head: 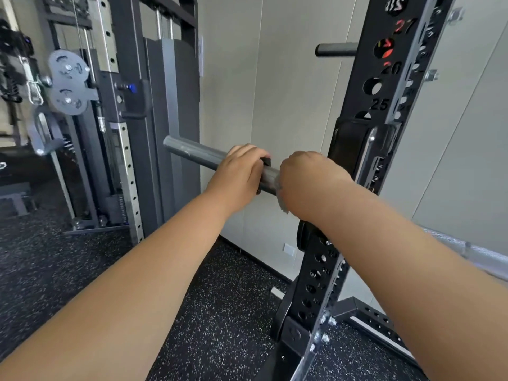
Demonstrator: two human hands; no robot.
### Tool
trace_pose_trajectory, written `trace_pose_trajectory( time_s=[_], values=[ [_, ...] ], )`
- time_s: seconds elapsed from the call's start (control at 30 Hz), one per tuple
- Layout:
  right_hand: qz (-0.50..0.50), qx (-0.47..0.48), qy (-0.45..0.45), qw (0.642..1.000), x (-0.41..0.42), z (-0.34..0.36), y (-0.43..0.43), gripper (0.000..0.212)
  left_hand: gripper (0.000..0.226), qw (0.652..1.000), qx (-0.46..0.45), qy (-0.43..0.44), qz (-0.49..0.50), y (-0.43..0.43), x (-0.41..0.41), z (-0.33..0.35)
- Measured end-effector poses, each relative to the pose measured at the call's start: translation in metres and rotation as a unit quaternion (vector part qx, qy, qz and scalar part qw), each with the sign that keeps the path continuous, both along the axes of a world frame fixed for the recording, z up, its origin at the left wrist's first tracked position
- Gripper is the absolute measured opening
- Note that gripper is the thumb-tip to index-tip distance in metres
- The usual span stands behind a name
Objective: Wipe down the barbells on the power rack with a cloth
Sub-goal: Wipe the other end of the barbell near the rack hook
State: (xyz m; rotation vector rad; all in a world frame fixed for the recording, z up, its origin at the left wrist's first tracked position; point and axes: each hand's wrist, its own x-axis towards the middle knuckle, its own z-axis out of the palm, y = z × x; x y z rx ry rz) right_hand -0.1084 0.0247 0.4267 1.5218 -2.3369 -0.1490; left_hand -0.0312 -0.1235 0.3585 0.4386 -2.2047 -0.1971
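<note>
Forearms: The left forearm (154, 273) and right forearm (398, 259) stretch forward and up from the bottom of the frame, converging on one end of the bar.
Left hand: The left hand (242, 170) wraps over the barbell sleeve (192, 153), fingers curled round it, apparently to steady the bar against the rubbing. A small dark piece under the fingertips cannot be identified.
Right hand: The right hand (310, 177) closes over the same sleeve just beside the left, nearer the rack. A scrap of pale cloth (283, 200) shows below the palm, so the cloth seems clamped between hand and steel, though the fingertips are hidden.
Barbell: The sleeve juts left past the power rack upright (384, 86), resting at the black J-hook (350, 144). What looks like the shaft (467, 247) runs off behind the right arm.
Stage: Judged mid-wipe on the sleeve's inner stretch, with the outer end and shaft likely left to do.
Surroundings: A cable machine (123, 111) stands to the left, a storage peg (335, 50) above, speckled rubber floor (220, 325) below.
</note>
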Motion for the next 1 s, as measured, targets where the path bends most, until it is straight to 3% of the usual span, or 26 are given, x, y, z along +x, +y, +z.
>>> trace_pose_trajectory(
  time_s=[0.17, 0.23, 0.43, 0.6, 0.77, 0.9, 1.0],
  values=[
    [0.104, -0.013, -0.074, 0.992, -0.017, 0.019, -0.002, 0.022, 0.038, 0.994, 0.105, 0.025, -0.021, 0.001, -0.002, 0.006],
    [0.097, -0.021, -0.068, 0.993, -0.028, 0.021, 0.008, 0.026, 0.039, 0.991, 0.129, 0.041, -0.022, 0.003, -0.003, 0.007],
    [0.040, 0.087, -0.041, 0.995, -0.012, 0.020, 0.003, 0.058, 0.042, 0.982, 0.180, 0.053, -0.019, 0.008, -0.002, 0.011],
    [0.055, 0.132, -0.032, 0.989, -0.010, 0.027, -0.007, 0.033, 0.043, 0.979, 0.198, 0.041, -0.028, 0.005, -0.003, 0.014],
    [0.049, 0.143, -0.031, 0.988, -0.012, 0.027, -0.026, 0.038, 0.043, 0.991, 0.131, -0.016, -0.022, -0.002, -0.001, 0.022],
    [0.048, 0.054, -0.108, 0.992, -0.014, 0.027, -0.036, 0.043, 0.037, 0.994, 0.066, -0.090, 0.009, -0.013, -0.007, 0.038],
    [0.046, -0.025, -0.095, 0.994, -0.018, 0.016, -0.031, 0.033, 0.038, 0.992, 0.077, -0.101, -0.012, -0.020, -0.007, 0.043]
  ],
)
